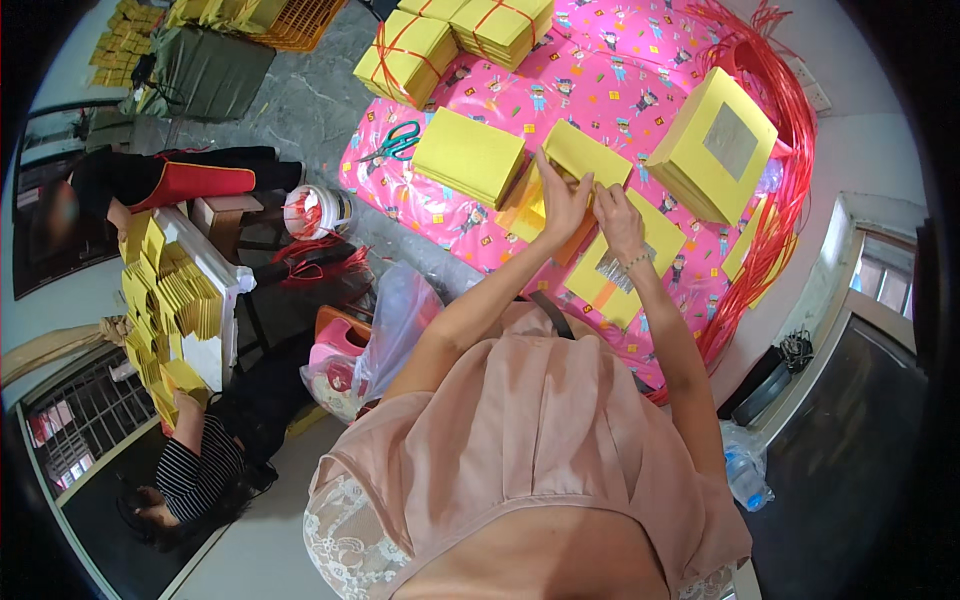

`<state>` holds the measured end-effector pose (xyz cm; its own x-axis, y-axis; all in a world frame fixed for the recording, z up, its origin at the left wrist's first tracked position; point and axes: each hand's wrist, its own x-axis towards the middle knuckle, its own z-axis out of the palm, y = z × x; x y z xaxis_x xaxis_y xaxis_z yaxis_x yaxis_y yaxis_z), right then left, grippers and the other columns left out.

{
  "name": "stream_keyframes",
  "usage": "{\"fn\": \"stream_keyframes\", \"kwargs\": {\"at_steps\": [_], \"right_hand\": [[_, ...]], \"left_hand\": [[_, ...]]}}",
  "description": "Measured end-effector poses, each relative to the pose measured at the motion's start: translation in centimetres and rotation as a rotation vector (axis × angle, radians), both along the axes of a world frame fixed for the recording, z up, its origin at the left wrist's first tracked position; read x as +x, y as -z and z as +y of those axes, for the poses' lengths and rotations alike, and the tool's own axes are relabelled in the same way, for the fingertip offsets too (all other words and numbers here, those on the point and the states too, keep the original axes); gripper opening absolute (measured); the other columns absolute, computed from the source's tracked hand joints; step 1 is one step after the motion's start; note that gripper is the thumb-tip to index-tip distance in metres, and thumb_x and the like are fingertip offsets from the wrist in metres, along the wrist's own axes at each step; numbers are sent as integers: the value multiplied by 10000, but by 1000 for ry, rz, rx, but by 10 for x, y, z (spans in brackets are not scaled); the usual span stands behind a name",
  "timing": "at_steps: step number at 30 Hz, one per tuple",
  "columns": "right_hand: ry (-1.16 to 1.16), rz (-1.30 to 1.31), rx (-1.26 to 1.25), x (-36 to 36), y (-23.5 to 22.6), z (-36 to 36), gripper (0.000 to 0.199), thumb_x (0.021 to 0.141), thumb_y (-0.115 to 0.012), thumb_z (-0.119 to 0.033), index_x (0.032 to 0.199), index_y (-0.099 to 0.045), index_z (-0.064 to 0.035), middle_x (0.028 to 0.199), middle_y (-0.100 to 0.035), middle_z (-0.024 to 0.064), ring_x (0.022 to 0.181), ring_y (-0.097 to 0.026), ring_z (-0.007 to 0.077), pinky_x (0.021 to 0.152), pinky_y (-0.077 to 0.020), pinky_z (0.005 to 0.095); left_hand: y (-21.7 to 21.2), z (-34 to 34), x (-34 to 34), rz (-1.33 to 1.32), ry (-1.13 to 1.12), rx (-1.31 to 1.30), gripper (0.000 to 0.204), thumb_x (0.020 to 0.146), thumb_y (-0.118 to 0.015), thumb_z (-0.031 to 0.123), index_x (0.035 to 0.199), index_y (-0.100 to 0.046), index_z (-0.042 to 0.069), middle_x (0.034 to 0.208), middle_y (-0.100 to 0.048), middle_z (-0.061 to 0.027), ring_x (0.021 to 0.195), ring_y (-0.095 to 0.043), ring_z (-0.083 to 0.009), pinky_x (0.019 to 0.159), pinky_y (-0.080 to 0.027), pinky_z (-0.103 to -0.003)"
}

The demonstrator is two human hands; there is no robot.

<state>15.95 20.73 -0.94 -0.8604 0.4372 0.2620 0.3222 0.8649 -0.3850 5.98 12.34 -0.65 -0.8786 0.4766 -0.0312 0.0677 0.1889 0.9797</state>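
Note:
On the pink patterned table cover, both of my hands meet at the near edge of a stack of yellow paper (pixel 590 150). My left hand (pixel 566 205) grips its left part, one finger stretched to the corner and the thumb at the front edge. Beside it, my right hand (pixel 620 222) is closed in a pinch on the same edge; its fingertips partly hide the paper. Below my right hand lies a yellow sheet with a silver foil patch (pixel 640 250). Orange-and-yellow paper (pixel 525 208) shows left of my left hand.
A thick yellow paper stack (pixel 470 150) and green-handled scissors (pixel 395 143) lie to the left. A tall foil-patched stack (pixel 705 150) and red plastic strings (pixel 790 200) are at right. Tied bundles (pixel 410 55) sit farther back. Two people handle yellow paper at a white table (pixel 228 300).

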Motion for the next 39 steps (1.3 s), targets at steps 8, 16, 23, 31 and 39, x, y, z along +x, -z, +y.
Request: {"fn": "stream_keyframes", "kwargs": {"at_steps": [8, 16, 23, 31, 39], "right_hand": [[171, 254, 46, -7, -50, -4, 362, 891, -666, -182, 1203, -572, -24, 888, -583, 92, 805, -623, 258, 693, -521, 317], [208, 294, -1322, -70, -40, -37, 371, 903, -681, -197, 1147, -494, 10, 894, -639, 66, 764, -616, 122, 615, -512, 256], [136, 131, -1282, -129, -17, -71, 355, 871, -698, -159, 1089, -497, 38, 855, -664, 101, 703, -653, 143, 540, -535, 273], [172, 3, -1188, -137, 0, -80, 360, 845, -714, -158, 1069, -514, 42, 829, -666, 118, 647, -656, 158, 523, -553, 282], [155, -89, -886, -136, 24, -83, 440, 754, -766, -291, 974, -548, 22, 738, -620, 147, 729, -639, 318, 661, -501, 425]], "left_hand": [[-32, -1, -25, -150, -98, 257, 910, 808, -565, -73, 1512, -17, 106, 1025, -578, -159, 654, -566, -131, 528, -443, -248], [-64, -89, -88, -269, -148, 309, 756, 831, -615, -42, 1450, -211, 116, 1016, -564, -108, 698, -596, -109, 565, -483, -219], [-35, -157, -154, 62, -137, -82, 603, 792, -747, 196, 1284, -456, 4, 890, -652, -91, 735, -624, -141, 670, -521, -289], [-3, -169, -157, 94, -171, -265, 596, 755, -789, 213, 1245, -531, -7, 979, -651, -102, 814, -628, -154, 736, -526, -292], [23, -171, -153, -27, -251, -109, 601, 727, -789, 144, 1245, -521, 1, 912, -625, -56, 739, -590, -115, 683, -511, -272]]}}
